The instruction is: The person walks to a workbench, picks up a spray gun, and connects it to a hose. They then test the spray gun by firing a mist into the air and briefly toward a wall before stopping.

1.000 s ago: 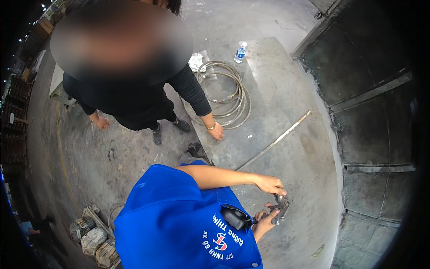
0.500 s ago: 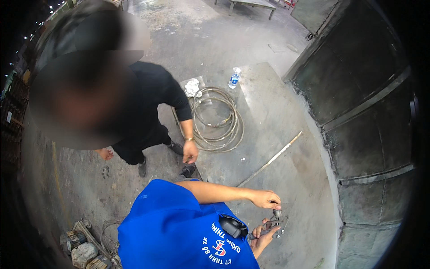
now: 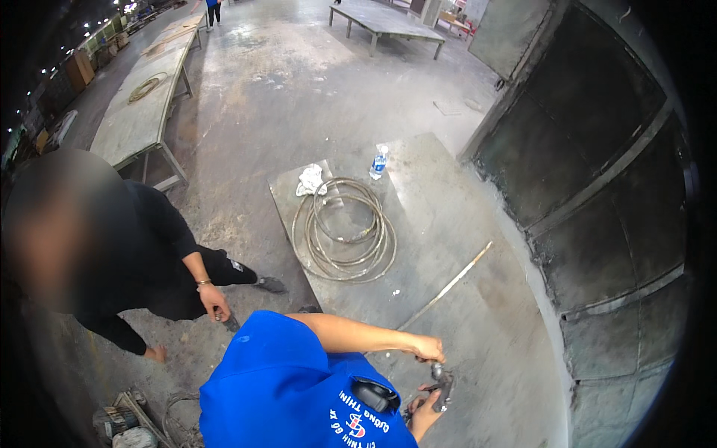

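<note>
Bending over the low desk (image 3: 478,224), the person in the blue shirt (image 3: 284,388) worked at its near edge with both hands close together. The upper hand, reaching across from the shirt, (image 3: 428,348) pressed down on the top of a small dark metal tool (image 3: 442,382), its grip closed over the tool's upper end. The lower hand (image 3: 423,413) cupped the tool from beneath, its grip wrapped about the lower part. Which hand was left and which right I could not tell from that angle. The tool stood just above the desk's grey top, near the front edge.

A long thin rod (image 3: 448,285) lay slanted on the desk beyond the hands, well apart from them. Farther back rested a coil of hose (image 3: 345,240), with a white rag (image 3: 310,179) and a water bottle (image 3: 379,161) at the far end.

A second person in black (image 3: 142,254) crouched on the floor (image 3: 299,82) to the left, one hand (image 3: 215,300) low by the desk's corner. A long bench (image 3: 142,97) stood behind.
</note>
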Tool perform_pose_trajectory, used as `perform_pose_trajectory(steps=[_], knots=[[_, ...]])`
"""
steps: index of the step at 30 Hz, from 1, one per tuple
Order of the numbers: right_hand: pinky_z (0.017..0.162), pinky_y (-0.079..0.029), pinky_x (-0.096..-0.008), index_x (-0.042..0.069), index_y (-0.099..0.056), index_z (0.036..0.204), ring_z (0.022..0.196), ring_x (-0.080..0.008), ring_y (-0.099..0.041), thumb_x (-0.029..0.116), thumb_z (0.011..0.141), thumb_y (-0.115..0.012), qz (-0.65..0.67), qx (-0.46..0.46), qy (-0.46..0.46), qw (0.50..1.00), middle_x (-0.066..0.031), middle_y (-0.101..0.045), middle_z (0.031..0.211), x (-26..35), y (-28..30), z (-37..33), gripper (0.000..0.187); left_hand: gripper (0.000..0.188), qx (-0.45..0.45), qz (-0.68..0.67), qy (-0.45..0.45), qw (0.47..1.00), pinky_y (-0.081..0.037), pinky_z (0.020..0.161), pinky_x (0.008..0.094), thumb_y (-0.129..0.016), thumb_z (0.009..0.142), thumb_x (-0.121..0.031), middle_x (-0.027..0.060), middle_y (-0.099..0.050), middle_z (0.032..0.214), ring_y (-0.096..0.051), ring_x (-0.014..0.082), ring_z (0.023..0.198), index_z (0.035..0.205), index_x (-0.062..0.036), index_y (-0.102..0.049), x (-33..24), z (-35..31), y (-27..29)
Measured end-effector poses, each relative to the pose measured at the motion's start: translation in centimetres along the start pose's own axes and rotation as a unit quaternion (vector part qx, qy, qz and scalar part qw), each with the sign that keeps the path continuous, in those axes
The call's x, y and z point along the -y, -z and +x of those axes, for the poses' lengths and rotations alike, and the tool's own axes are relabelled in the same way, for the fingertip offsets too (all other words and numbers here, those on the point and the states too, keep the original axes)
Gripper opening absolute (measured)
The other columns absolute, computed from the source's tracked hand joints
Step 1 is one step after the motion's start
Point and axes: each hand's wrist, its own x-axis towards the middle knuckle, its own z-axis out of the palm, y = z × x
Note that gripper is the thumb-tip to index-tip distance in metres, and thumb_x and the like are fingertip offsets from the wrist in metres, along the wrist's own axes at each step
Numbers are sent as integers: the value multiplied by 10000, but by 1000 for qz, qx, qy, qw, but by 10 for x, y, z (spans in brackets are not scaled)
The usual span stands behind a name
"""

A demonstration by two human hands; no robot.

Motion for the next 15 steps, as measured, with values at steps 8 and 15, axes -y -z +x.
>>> perform_pose_trajectory(steps=[8,15], knots=[[505,-402,-309,-32,-631,1115,561,-152,-532,372,1074,-594,-144,-32,41,988,-117,-677,862,11,-29,-11,408,348,-41,200,-61,977,-455,579,402,-678,996,-347,90,-695,683,-625,196,595,855,-42,-769,1,-23,18],[847,-524,-369,-2,-583,1441,963,-235,-644,209,1064,-590,-266,-54,154,950,-145,-704,1186,32,-53,-18,432,154,-145,66,-115,980,-506,591,350,-734,878,-151,86,-726,707,-669,165,631,849,-6,-779,5,-43,-2]])
